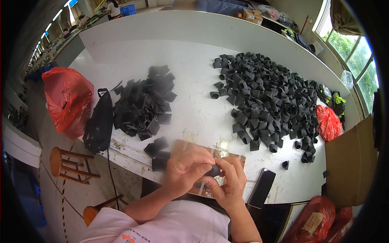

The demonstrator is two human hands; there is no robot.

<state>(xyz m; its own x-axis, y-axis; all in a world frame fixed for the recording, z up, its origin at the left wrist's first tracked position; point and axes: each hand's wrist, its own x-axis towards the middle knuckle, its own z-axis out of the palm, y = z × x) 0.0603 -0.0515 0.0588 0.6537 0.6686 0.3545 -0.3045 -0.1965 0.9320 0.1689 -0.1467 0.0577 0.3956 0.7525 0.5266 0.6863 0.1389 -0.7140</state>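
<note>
Both hands meet over the near edge of a white table (194, 93). My left hand (185, 166) and my right hand (229, 182) pinch one small black rubber piece (213, 171) between their fingers, above a clear plastic sheet (221, 154). A heap of flat black pieces (144, 103) lies to the left. Two or three loose flat pieces (157, 153) rest just left of my left hand. A large spread of rolled black pieces (269, 101) covers the right half of the table.
A black phone (261, 188) lies right of my right hand. A black bag (98, 121) hangs off the table's left edge, beside a red plastic bag (67, 99) and a wooden stool (67, 164). A smaller red bag (328, 122) and a cardboard box (350, 162) stand at right.
</note>
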